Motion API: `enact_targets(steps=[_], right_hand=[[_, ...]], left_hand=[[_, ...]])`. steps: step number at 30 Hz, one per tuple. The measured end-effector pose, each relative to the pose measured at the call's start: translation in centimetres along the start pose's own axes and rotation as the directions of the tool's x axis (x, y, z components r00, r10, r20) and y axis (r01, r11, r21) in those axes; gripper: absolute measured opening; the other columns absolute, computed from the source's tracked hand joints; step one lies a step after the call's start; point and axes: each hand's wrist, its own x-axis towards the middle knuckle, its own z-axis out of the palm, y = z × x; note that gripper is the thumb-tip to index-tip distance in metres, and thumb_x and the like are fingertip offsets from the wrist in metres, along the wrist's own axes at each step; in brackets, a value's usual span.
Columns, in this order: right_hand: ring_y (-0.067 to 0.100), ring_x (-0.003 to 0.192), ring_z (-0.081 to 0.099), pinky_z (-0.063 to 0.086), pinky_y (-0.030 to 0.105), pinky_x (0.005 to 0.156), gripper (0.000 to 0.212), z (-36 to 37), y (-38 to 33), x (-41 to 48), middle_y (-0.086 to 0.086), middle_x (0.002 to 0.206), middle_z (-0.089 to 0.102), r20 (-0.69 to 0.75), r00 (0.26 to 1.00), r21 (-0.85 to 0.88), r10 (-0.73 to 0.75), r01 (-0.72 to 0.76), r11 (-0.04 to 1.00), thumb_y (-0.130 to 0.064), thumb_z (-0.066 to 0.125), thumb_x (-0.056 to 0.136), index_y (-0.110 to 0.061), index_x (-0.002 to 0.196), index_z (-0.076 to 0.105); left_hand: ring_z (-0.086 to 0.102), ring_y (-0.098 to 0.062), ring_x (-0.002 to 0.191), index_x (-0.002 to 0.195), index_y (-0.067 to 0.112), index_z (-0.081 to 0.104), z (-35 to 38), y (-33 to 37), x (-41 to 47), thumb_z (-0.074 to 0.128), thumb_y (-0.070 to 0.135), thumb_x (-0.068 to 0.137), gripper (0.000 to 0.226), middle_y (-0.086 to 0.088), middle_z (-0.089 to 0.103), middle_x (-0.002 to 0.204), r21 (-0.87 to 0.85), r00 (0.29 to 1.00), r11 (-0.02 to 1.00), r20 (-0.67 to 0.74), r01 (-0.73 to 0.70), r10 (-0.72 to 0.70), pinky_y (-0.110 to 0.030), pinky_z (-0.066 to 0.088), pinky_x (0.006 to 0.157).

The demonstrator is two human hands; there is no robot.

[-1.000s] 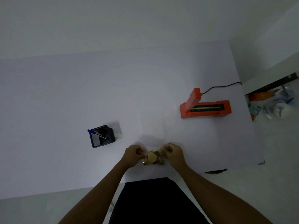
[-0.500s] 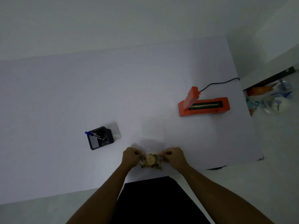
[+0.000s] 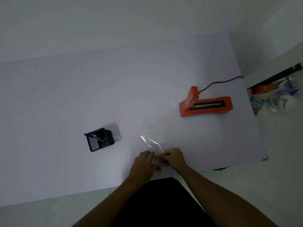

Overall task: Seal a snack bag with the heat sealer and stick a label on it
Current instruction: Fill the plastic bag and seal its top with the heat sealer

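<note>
A clear snack bag (image 3: 151,142) with round snacks at its bottom sits near the table's front edge. My left hand (image 3: 145,161) and my right hand (image 3: 173,157) both grip it, close together, and cover most of the snacks. The bag's empty clear top sticks out away from me. An orange heat sealer (image 3: 206,104) stands to the far right with its lid raised, well apart from both hands. A small white pad that may be the labels (image 3: 117,131) lies beside the pen holder.
A black mesh pen holder (image 3: 100,140) with a blue pen stands left of the hands. The sealer's black cord (image 3: 219,82) runs off the table's right edge. Packets and bags (image 3: 270,97) lie on the floor to the right.
My hands have drawn closer together over the snacks, and the bag's clear top now stands out more, pointing away from me.
</note>
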Motion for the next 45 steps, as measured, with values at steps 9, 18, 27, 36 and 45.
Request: enact_targets(steps=[9,18,27,36,45], right_hand=[[0.006,0.049,0.062,0.053,0.025,0.056,0.029,-1.5,0.4,0.5,0.004,0.058,0.069,-0.213,0.967,-0.076,-0.138,0.124,0.989,-0.025,0.065,0.092,-0.008,0.069,0.069],[0.024,0.066,0.068,0.056,0.033,0.066,0.029,-1.5,-2.2,0.8,0.021,0.074,0.072,-0.049,0.988,0.281,-0.143,0.151,0.948,-0.016,0.057,0.097,0.001,0.081,0.073],[0.035,0.096,0.072,0.059,0.039,0.088,0.03,1.1,-3.7,1.2,0.026,0.101,0.073,0.376,0.923,0.43,-0.082,-0.096,0.898,-0.013,0.049,0.101,0.008,0.107,0.069],[0.024,0.102,0.071,0.053,0.035,0.095,0.032,1.0,-5.1,4.4,0.019,0.117,0.07,0.289,0.954,0.368,-0.079,-0.034,0.929,-0.014,0.042,0.103,0.003,0.118,0.064],[0.028,0.106,0.068,0.051,0.033,0.097,0.032,-1.5,-10.5,10.3,0.025,0.12,0.067,0.064,0.983,0.459,-0.172,0.124,0.88,-0.01,0.045,0.101,0.008,0.121,0.062]], left_hand=[[0.04,-0.029,0.123,0.131,0.026,0.044,1.4,1.8,0.1,0.03,0.078,0.078,0.074,-0.008,0.041,0.141,0.168,0.991,0.977,-0.019,0.135,-0.133,-0.04,0.039,0.097],[0.007,-0.052,0.141,0.15,0.04,0.012,2.0,2.8,-0.2,0.019,0.091,0.069,0.096,-0.031,0.01,0.155,0.235,0.982,0.963,0.104,0.13,-0.158,-0.059,0.018,0.114],[0.003,-0.051,0.143,0.15,0.039,0.011,2.4,2.5,-0.2,0.016,0.095,0.064,0.103,-0.026,0.003,0.158,0.24,0.976,0.958,0.108,0.16,-0.19,-0.067,0.012,0.111],[-0.004,-0.045,0.146,0.15,0.042,0.015,1.7,1.6,-0.9,0.013,0.095,0.065,0.1,-0.033,0.001,0.156,0.231,0.979,0.964,0.121,0.135,-0.166,-0.059,0.007,0.117],[0.0,-0.048,0.144,0.149,0.042,0.017,1.7,1.3,-1.0,0.02,0.096,0.064,0.101,-0.031,0.002,0.156,0.222,0.982,0.967,0.115,0.122,-0.15,-0.058,0.013,0.116]])
